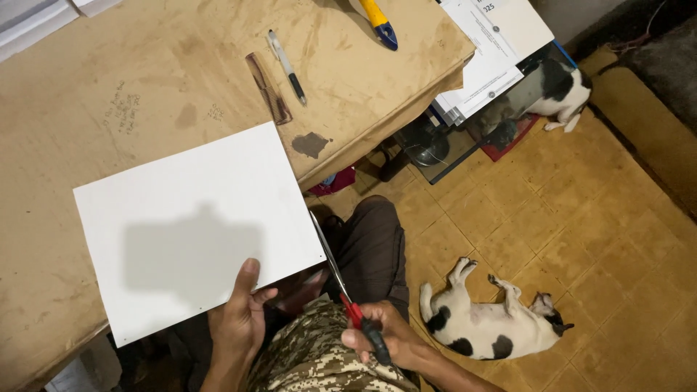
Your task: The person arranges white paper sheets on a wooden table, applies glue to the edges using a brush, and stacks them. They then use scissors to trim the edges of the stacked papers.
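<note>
My left hand point(239, 319) grips the near edge of a white sheet of paper point(189, 225), thumb on top, holding it over the edge of the brown table point(109, 87). A grey shadow falls across the sheet's middle. My right hand point(385, 337) holds scissors point(341, 287) with red and black handles. Their metal blades point up along the right edge of the paper, touching or nearly touching it.
On the table lie a brown comb point(268, 88), a pen point(287, 67) and a yellow-and-blue tool point(380, 23). Papers point(486, 51) overhang the far right corner. One black-and-white cat point(483, 319) lies on the tiled floor beside my leg; another point(555, 87) stands farther off.
</note>
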